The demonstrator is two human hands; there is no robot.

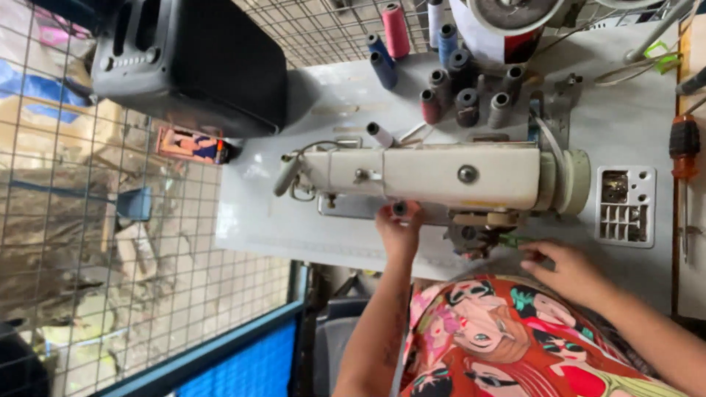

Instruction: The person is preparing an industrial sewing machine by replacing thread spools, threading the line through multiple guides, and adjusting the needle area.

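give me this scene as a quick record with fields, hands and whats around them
setting: white table beside a wire mesh wall
machine: cream sewing machine lying across the table
left hand: left hand raised to the machine's underside, fingers around a small dark spool
right hand: right hand flat on the table, fingertips at a green-handled tool
thread: cluster of thread cones, grey, blue, pink and red
other: screwdriver at the table's edge; white parts tray; black case
clothing: red printed fabric on the person
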